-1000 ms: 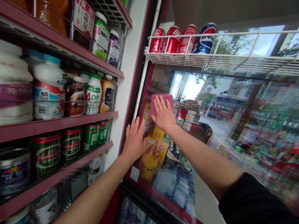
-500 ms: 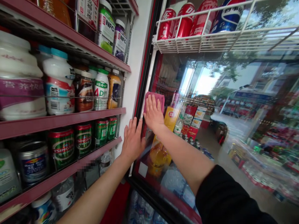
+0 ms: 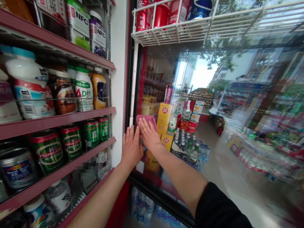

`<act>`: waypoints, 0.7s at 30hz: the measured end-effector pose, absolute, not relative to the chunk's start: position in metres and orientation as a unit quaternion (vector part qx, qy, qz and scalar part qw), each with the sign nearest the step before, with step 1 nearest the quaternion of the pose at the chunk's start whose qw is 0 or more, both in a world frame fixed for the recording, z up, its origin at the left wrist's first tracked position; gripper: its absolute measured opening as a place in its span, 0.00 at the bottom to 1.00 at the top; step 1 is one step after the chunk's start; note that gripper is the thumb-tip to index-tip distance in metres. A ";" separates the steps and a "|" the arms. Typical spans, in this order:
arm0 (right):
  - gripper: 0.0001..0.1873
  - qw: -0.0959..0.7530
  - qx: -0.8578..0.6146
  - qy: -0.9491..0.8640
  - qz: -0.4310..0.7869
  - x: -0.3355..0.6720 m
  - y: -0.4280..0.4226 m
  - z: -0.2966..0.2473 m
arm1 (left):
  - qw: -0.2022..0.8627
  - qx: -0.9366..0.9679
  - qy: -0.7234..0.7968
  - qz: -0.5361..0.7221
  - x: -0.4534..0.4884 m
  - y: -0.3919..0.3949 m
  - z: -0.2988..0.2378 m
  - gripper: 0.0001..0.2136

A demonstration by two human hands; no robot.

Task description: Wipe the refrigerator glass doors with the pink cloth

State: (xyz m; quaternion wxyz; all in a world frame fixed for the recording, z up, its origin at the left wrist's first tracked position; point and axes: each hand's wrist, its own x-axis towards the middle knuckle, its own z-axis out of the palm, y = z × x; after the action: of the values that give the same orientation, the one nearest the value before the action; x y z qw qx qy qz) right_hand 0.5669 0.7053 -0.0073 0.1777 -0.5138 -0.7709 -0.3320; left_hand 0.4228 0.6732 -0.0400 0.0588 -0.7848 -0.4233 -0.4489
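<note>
As I look down from the head camera, a glass door (image 3: 213, 104) takes the biggest part of my view, and its right side shows a blurred street with trees and buildings. To the left of it are the shelves (image 3: 78, 117), in several levels with dark red edges. Across the upper part of the door goes a white wire rack (image 3: 180, 33). Lower in the glass I can see yellow boxes (image 3: 163, 117), one above another.

My right hand (image 3: 150, 135) lies flat over the pink cloth (image 3: 150, 117), its fingers (image 3: 145, 126) stretched and only slightly spread; the sleeve (image 3: 213, 205) of this arm is black. My left hand (image 3: 131, 148) is just beside it, at the left edge of the door, with the fingers straight, pointing upward and a little apart. Whether the two hands touch, I cannot tell.

On the shelves stand white bottles (image 3: 84, 90) and brown ones (image 3: 65, 93), and below them the green cans (image 3: 47, 151). In the rack are red cans (image 3: 161, 14) and, to their right, a blue can (image 3: 199, 9). The cloth is against the glass under my right fingers, well below the rack.
</note>
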 end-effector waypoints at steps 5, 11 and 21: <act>0.40 0.164 -0.523 -0.760 -0.350 0.608 0.658 -0.017 | 0.051 -0.796 -0.403 -0.448 0.454 0.644 -0.042 0.43; 0.44 0.168 -0.546 -0.731 -0.373 0.670 0.581 -0.028 | 0.029 -0.819 -0.357 -0.449 0.496 0.599 -0.049 0.47; 0.41 0.148 -0.589 -0.683 -0.407 0.762 0.461 -0.037 | 0.002 -0.856 -0.281 -0.434 0.574 0.519 -0.052 0.45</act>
State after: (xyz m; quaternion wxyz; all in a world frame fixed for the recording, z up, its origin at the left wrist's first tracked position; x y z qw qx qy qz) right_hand 0.7618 0.4609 -0.0369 0.1483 -0.5889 -0.6826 -0.4065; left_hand 0.5735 0.5186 -0.0516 0.0020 -0.8557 -0.2814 -0.4343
